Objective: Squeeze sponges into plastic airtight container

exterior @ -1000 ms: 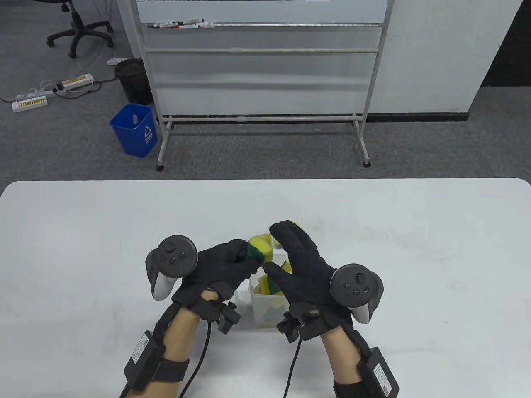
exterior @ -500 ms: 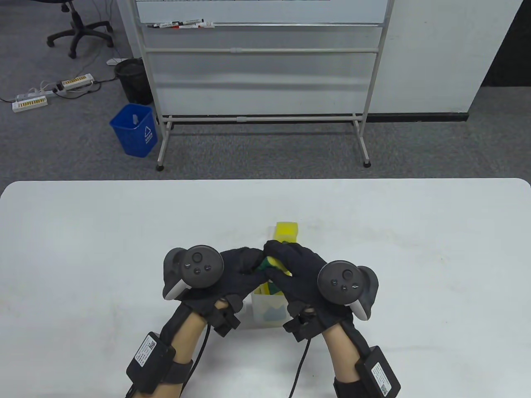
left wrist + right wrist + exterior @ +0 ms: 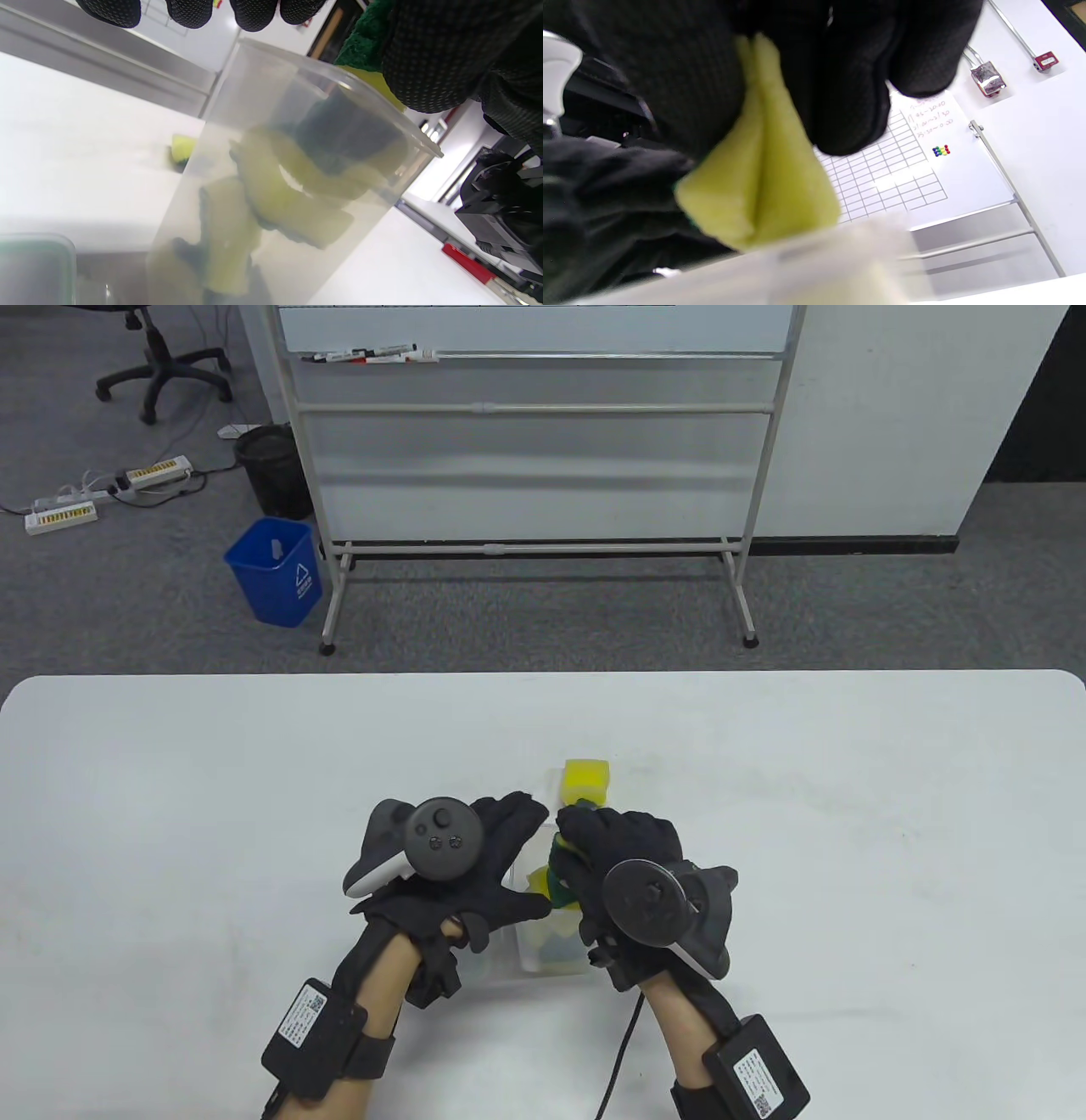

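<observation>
A: At the right hand's fingers (image 3: 840, 84), entry one: they are curled tight around a folded sponge (image 3: 759, 178), yellow foam creased down the middle, green scrub side visible against the glove in the left wrist view. Right hand (image 3: 624, 857) sits over the mouth of the plastic container (image 3: 543, 954).

B: Confirmed from the table view. Folded sponge shows as a yellow and green patch between glove and container rim, at the opening. Whether it has passed below the rim, cannot tell.

A: Left hand (image 3: 484, 869): fingers extended and spread flat, fingertips (image 3: 188, 12) hanging past the far rim of the container in the left wrist view. Holding nothing. It lies over the container's left side; contact with the wall cannot be confirmed.

B: Container contents, left wrist view: several sponges (image 3: 271, 195) packed inside, bent and overlapping, yellow with dark green faces, seen through the translucent wall. Container stands upright on the white table (image 3: 848, 848).

A: One loose sponge (image 3: 586, 782) on the table just beyond the container, yellow face up, clear of both hands. It also shows small past the container in the left wrist view.

B: A green-rimmed lid (image 3: 34, 271) shows in the near lower corner of the left wrist view, blurred.

A: Outward: a tracker on the back of each hand. Beyond the table, a whiteboard stand (image 3: 534, 458) and a blue bin (image 3: 276, 570) on grey carpet.
</observation>
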Tool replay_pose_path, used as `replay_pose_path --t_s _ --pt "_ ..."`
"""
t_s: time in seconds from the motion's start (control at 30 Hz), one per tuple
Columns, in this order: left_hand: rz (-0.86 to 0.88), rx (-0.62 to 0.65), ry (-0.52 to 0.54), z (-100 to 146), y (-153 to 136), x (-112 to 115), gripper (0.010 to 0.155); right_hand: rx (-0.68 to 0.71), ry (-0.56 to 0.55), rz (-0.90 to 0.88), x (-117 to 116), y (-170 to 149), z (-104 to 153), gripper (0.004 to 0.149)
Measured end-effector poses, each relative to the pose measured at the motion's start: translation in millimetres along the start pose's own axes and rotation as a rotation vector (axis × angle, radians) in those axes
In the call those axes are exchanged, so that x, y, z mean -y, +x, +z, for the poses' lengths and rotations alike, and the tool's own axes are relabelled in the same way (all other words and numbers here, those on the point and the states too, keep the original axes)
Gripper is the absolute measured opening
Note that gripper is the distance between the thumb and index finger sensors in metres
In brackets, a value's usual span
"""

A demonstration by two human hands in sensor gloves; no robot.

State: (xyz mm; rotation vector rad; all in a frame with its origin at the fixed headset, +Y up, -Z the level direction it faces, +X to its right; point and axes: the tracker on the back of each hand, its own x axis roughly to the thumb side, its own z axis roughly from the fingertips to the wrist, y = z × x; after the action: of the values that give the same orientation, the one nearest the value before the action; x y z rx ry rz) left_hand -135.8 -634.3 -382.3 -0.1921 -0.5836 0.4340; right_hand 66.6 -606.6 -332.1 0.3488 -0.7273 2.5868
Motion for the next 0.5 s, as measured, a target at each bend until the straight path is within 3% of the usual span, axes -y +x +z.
replay_pose_path --t_s 0.23,0.3,0.5 --pt "0.023 -0.002 -0.014 -2.1 -3.1 2.8 0.094 0.046 0.194 0.229 -8.7 15.5 -0.1 0.051" --pt "0.026 -0.005 -0.018 -2.0 -2.6 2.9 0.094 0.062 0.195 0.295 -15.3 17.9 0.5 0.055" --pt "0.034 -0.008 -0.021 -1.8 -2.8 3.3 0.093 0.048 0.231 0.311 -24.9 13.1 -0.4 0.045"
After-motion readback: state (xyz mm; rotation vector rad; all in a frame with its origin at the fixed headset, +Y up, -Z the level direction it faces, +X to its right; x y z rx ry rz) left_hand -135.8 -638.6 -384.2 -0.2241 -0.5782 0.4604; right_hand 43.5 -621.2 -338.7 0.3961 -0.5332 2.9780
